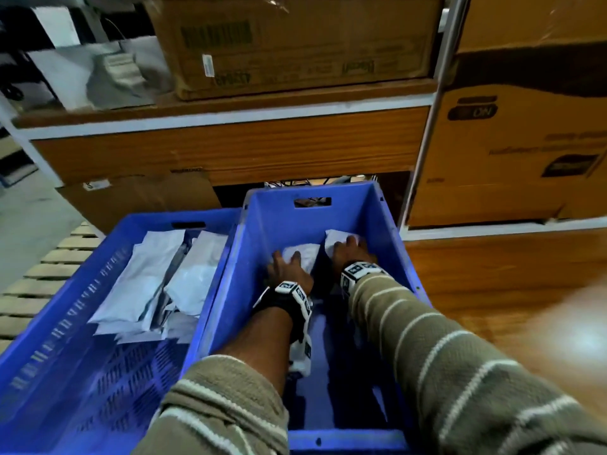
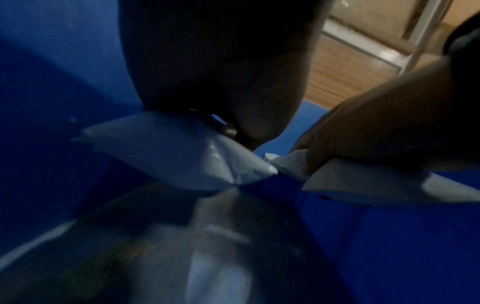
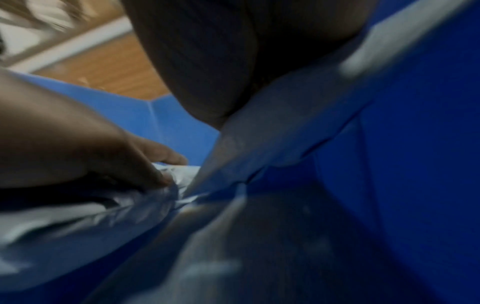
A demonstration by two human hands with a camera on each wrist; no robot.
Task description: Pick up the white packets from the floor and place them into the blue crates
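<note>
The left blue crate point(image 1: 65, 310) is seen to hold a loose heap of white packets point(image 1: 154, 277), lying toward its far end and leaning against the wall shared with its neighbour. In the right blue crate point(image 1: 262, 244), both arms are reached down to the far end of the floor. The left hand point(image 1: 289, 274) is laid over a white packet point(image 1: 303, 254), fingers bent down onto its upper face; in the left wrist view this packet point(image 2: 176, 160) is shown puffed and held from above, gripped rather than merely touched. Just beside it, the right hand point(image 1: 353, 252) is closed over a second white packet point(image 1: 335, 238) near the far right corner (the fingers point(image 2: 345, 144) are seen curled round its edge point(image 2: 363, 185)). The placing step is judged to be in hand, with both packets at or close to the crate floor. Next, a release of both grips and a clean lift out past the rim are called for, so that more packets can be fetched from the floor.
</note>
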